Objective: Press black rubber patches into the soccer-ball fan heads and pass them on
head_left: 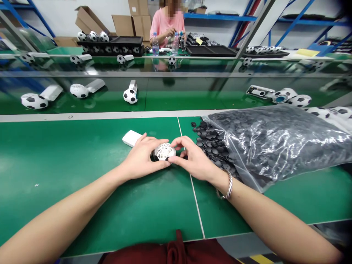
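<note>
Maroon clothing [170,253] sat nearest; over grn counter [60,154] our L grip [143,157] & R grip [197,161] pinched wht ball shell [165,151] betw. them; to R, clear bag [291,141] held blk pcs [213,139], some heaped outside.

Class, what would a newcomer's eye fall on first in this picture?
Probably the big clear bag on the right, with dark pieces heaped at its left end. Midway, the white latticed piece is held between the left grip and right grip. Beyond the white ledge, football-patterned balls dot a glossy green surface.
</note>
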Action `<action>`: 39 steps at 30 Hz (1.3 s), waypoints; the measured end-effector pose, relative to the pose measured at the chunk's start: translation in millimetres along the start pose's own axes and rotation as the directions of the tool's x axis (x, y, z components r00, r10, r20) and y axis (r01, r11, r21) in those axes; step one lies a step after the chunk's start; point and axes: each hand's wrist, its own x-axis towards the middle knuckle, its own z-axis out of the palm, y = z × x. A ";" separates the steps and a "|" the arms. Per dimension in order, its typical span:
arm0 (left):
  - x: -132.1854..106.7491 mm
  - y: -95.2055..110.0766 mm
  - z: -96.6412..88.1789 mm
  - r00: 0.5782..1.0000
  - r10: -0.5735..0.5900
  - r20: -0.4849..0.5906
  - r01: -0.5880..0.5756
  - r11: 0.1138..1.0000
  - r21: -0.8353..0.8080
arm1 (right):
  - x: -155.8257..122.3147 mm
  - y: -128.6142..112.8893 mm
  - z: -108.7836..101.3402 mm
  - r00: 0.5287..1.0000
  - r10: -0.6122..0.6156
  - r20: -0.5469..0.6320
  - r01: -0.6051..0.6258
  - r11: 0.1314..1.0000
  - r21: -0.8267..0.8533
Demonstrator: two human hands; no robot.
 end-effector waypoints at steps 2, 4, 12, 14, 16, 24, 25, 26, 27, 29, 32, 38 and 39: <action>0.0 0.4 0.5 1.000 -0.009 -0.013 0.009 1.000 -0.007 | 1.4 -1.3 -1.2 1.000 0.030 0.006 -0.030 0.999 -0.012; -0.7 0.1 1.3 1.000 -0.002 -0.020 0.002 1.000 -0.007 | 2.4 -2.4 -6.0 1.000 0.024 0.017 -0.022 0.998 -0.061; -0.9 -4.8 -0.4 0.998 0.062 -0.003 -0.062 0.997 0.044 | 0.3 8.0 -38.5 0.977 0.209 0.042 -0.135 0.758 -0.639; -1.3 -4.8 -5.1 0.994 0.086 0.070 -0.088 0.996 0.027 | 1.1 11.7 -38.7 0.973 0.220 0.069 -0.128 0.764 -0.632; -2.5 -2.6 -8.6 0.980 0.098 0.171 -0.100 0.995 0.003 | 2.2 14.1 -37.1 0.974 0.205 0.093 -0.107 0.785 -0.610; -6.3 5.9 4.9 0.997 -0.016 0.078 0.022 0.997 -0.079 | -0.7 5.6 -33.2 0.993 0.090 0.077 -0.054 0.922 -0.385; -5.7 4.1 5.3 0.996 0.019 0.083 -0.011 0.995 -0.097 | -1.4 3.2 -32.8 0.993 0.089 0.071 -0.062 0.947 -0.315; -4.9 1.9 4.9 0.995 0.052 0.088 -0.042 0.993 -0.112 | -1.9 0.9 -32.4 0.994 0.085 0.072 -0.066 0.969 -0.237; -4.2 -0.3 4.0 0.993 0.079 0.090 -0.067 0.990 -0.126 | -2.4 -1.3 -31.9 0.994 0.075 0.076 -0.063 0.986 -0.155; -3.1 -4.1 1.5 0.989 0.114 0.097 -0.099 0.984 -0.151 | -3.3 -4.7 -30.9 0.994 0.050 0.098 -0.049 0.999 -0.009; -2.7 -6.7 -1.8 0.982 0.140 0.128 -0.116 0.976 -0.185 | -4.4 -7.9 -29.5 0.990 0.040 0.134 -0.052 0.995 0.081; -3.8 -5.3 -3.7 0.974 0.125 0.189 -0.079 0.969 -0.234 | -5.1 -8.9 -26.4 0.983 -0.147 0.108 0.157 0.984 -0.087; -3.8 -5.1 -3.7 0.974 0.122 0.192 -0.075 0.969 -0.235 | -5.2 -8.6 -25.6 0.977 -0.190 0.096 0.202 0.971 -0.129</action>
